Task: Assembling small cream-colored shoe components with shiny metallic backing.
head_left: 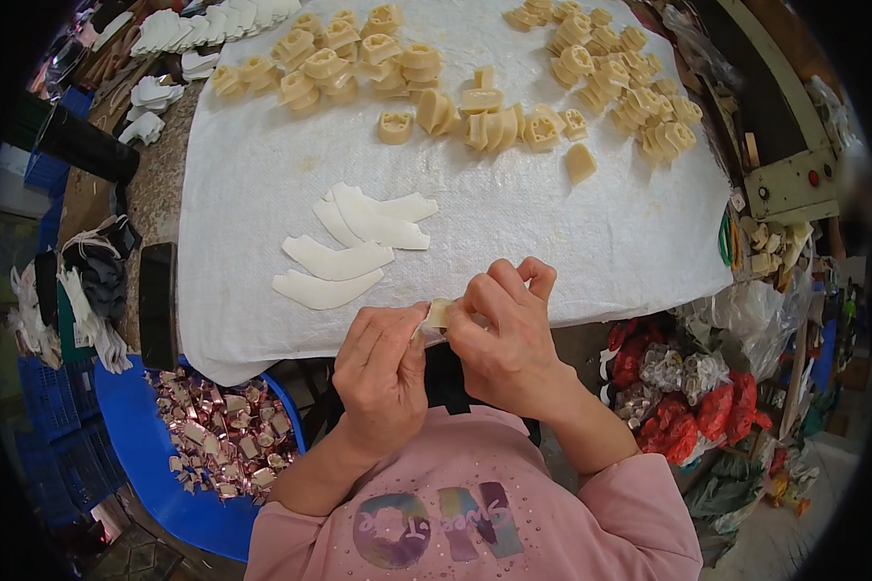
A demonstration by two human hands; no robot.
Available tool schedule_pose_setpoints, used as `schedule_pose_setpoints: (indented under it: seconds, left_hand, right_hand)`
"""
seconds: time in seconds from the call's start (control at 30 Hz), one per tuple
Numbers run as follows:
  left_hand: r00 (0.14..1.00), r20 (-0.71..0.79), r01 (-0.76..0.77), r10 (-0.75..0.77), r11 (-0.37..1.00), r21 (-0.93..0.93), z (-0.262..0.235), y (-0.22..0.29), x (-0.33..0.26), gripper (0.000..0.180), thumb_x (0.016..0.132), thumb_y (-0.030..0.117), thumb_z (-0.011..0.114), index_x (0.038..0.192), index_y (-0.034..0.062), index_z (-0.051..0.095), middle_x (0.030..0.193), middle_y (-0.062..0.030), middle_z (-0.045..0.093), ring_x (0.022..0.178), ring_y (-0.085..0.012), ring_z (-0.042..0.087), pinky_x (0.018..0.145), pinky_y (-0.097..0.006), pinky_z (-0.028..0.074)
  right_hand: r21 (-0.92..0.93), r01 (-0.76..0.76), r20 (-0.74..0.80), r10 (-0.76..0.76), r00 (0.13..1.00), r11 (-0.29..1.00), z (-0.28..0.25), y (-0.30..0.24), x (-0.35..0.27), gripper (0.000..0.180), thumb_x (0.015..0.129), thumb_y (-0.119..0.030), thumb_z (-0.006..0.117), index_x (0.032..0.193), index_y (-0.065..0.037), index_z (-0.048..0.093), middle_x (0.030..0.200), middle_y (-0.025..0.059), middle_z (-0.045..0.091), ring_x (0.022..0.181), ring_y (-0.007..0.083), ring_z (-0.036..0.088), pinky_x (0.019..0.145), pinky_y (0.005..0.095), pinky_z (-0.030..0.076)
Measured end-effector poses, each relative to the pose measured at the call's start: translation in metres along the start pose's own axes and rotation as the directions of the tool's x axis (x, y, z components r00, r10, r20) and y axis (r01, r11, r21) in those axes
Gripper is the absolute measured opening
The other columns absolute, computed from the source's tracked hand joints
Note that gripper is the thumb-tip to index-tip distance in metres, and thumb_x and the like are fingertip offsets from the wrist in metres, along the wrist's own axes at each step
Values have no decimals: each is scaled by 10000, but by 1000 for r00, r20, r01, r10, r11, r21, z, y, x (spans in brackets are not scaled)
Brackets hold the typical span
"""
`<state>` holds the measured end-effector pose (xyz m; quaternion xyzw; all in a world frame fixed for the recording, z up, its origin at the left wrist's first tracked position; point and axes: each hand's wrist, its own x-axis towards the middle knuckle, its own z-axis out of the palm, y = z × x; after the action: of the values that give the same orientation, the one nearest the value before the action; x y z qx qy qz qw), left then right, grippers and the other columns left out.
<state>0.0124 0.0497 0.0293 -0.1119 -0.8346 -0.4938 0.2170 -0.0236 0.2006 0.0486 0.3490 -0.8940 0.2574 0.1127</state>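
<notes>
My left hand (383, 368) and my right hand (504, 334) meet just beyond the table's front edge. Between their fingertips is a small cream block (439, 313), mostly covered by the fingers. A thin pale edge shows at its left side; I cannot tell what it belongs to. Both hands have their fingers closed in a pinch on the block. Flat white curved cut-outs (334, 259) lie loosely overlapped on the cloth, beyond my left hand. Farther back, cream moulded blocks (494, 128) lie on their sides and upright, with a few standing apart.
White cloth (262, 194) covers the table. Stacked cream blocks (325, 63) fill the far left, more (620, 82) the far right. A dark phone-like slab (158, 305) lies at the left edge. Below it, a blue tub (145, 455) holds shiny pink pieces. Red bags (698, 416) lie lower right.
</notes>
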Motion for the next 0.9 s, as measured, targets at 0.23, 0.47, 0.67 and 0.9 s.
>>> schedule_pose_setpoints:
  seconds: [0.23,0.47,0.67,0.9]
  left_hand:
    - [973,152,203,-174,957,-205,-7,-2,-1,192,865,23,586,1046,-12,640,894,-136,575,754,-195,568,622,-279,458]
    - [987,95,159,-130,877,-453,3,-20,-5,200,848,74,636,1040,20,656,792,-75,551,689,-161,539,588,-252,444]
    - [993,96,-46,62,985,-163,4,-14,4,88,844,100,638,823,18,613,639,-69,487,573,-206,470,489,-295,375]
    - [989,143,-3,33,979,-202,3,-16,4,109,793,47,665,725,45,580,619,-61,459,563,-203,446,480,-310,353]
  right_hand:
    - [240,14,-111,13,994,971,8,22,-7,294,571,52,613,824,-92,564,786,40,459,783,226,449,739,405,239]
    - [522,-8,-77,57,995,853,7,18,-10,346,592,75,602,888,-102,569,798,42,470,804,215,449,766,372,246]
    - [539,-11,21,0,1000,842,6,16,-11,300,599,81,589,840,-89,534,778,48,451,783,225,436,769,370,252]
    - [554,9,-6,-6,1000,832,11,13,-12,341,589,74,622,877,-86,536,800,43,473,794,228,442,764,372,269]
